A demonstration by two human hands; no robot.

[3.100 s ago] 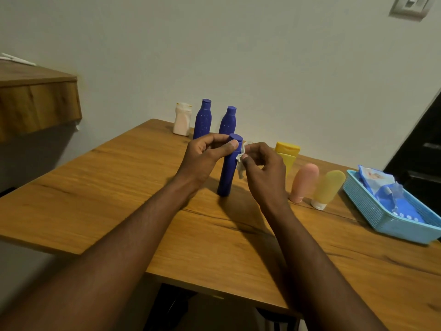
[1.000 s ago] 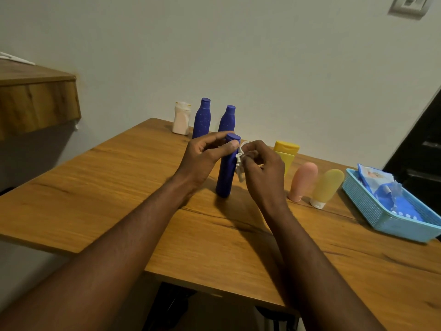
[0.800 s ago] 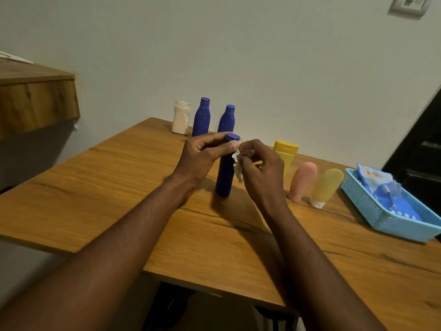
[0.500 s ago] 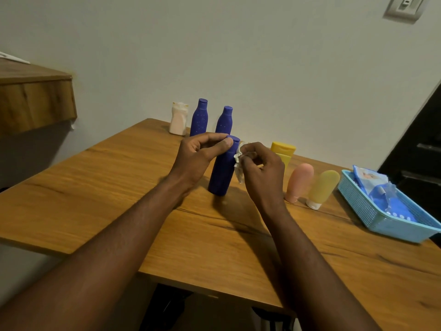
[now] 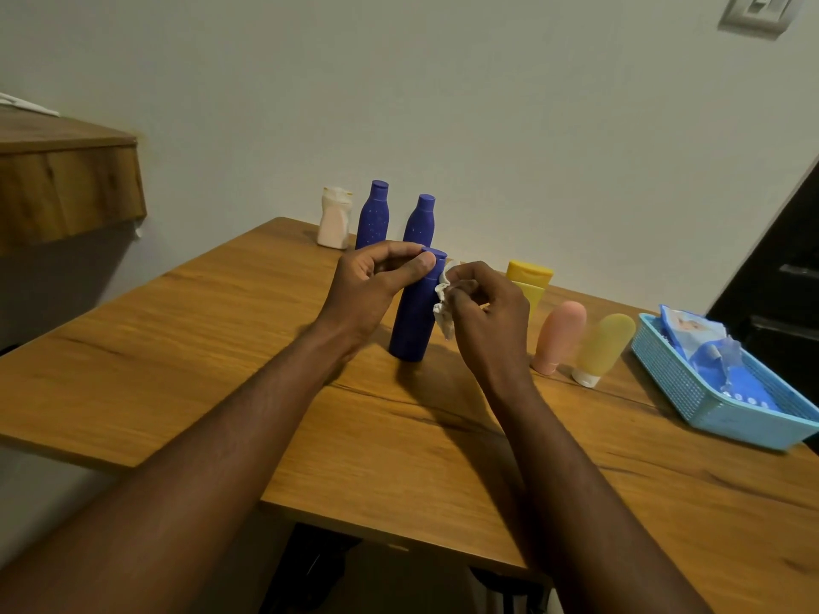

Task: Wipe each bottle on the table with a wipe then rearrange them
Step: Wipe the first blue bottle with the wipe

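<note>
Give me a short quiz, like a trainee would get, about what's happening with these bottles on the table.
1. True or false: the left hand grips the front blue bottle near its cap.
2. The wipe is pinched by: A) the left hand, B) the right hand, C) neither hand.
3. Fill in: the blue-and-white pack lies in the light-blue ____.

Key
1. True.
2. B; it presses the wipe against the bottle's side.
3. basket.
</note>
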